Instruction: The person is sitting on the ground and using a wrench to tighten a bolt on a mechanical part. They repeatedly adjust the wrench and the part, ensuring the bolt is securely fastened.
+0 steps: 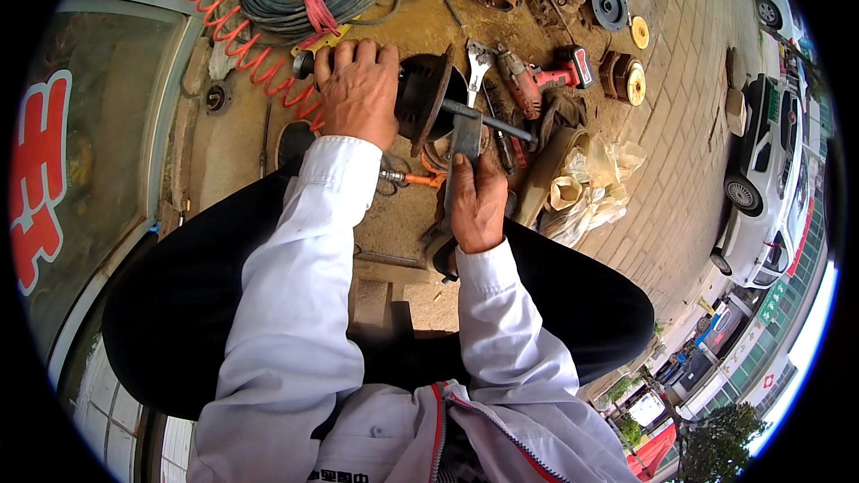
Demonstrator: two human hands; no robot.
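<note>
My left hand point(360, 91) is wrapped over a dark metal machine part. The part has a round rusty flange point(433, 100), and a long steel shaft point(506, 125) sticks out of it to the right. A round metal end point(303, 63) pokes out left of that hand. My right hand point(479, 201) grips a flat grey metal bar point(465, 137), thumb pressed along its face. The bar's upper end lies against the shaft or just in front of it; I cannot tell whether they touch. Beyond the flange lies an adjustable wrench point(479, 67).
Right of the wrench lies a red cordless power tool point(559, 76), near a wire spool point(624, 79) and a crumpled plastic bag point(599, 181). A black cable coil point(259, 0) and red spiral hose point(234, 36) lie far left. A glass door point(107, 116) stands left; a parked car point(761, 170) is far right.
</note>
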